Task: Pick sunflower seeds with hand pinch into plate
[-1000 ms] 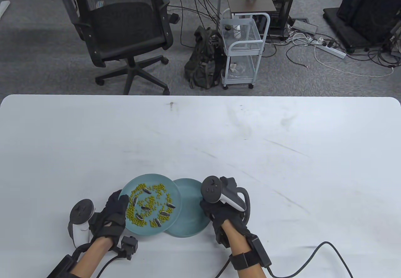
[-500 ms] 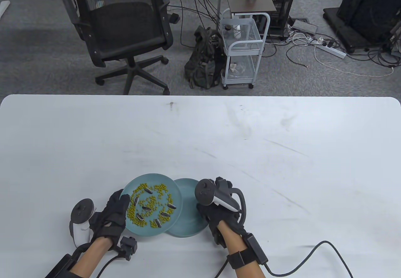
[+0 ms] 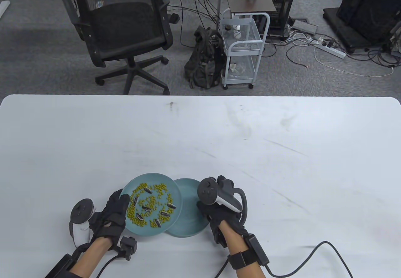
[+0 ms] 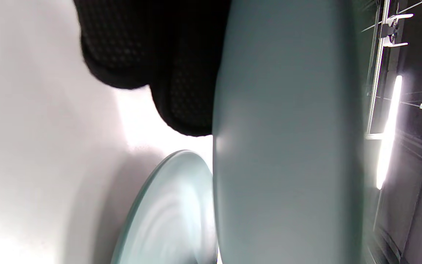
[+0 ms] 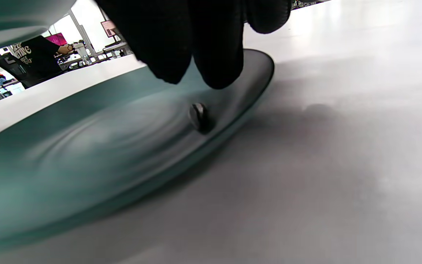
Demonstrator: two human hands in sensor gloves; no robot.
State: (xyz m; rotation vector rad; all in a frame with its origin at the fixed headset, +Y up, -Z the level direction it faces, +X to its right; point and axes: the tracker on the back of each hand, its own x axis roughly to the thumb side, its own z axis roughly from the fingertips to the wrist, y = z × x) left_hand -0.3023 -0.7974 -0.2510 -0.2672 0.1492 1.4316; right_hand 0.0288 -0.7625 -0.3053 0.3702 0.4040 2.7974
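Near the table's (image 3: 219, 127) front edge, the left hand (image 3: 110, 217) gripped the rim of the raised plate (image 3: 174, 193) carrying sunflower seeds (image 3: 147, 191) among green beans (image 3: 152, 201). Only the right wrist view showed one seed (image 5: 198, 116) lying in the lower plate (image 5: 86, 146) beneath the right hand (image 3: 219, 215); its fingers (image 5: 216, 47) hung close together, touching nothing.

Teal plates (image 3: 188, 224), black-striped seeds (image 3: 147, 191), green beans (image 3: 152, 201)

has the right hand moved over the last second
Yes, slightly. The right hand has shifted left, further over the empty plate, which lies where it was on the table.
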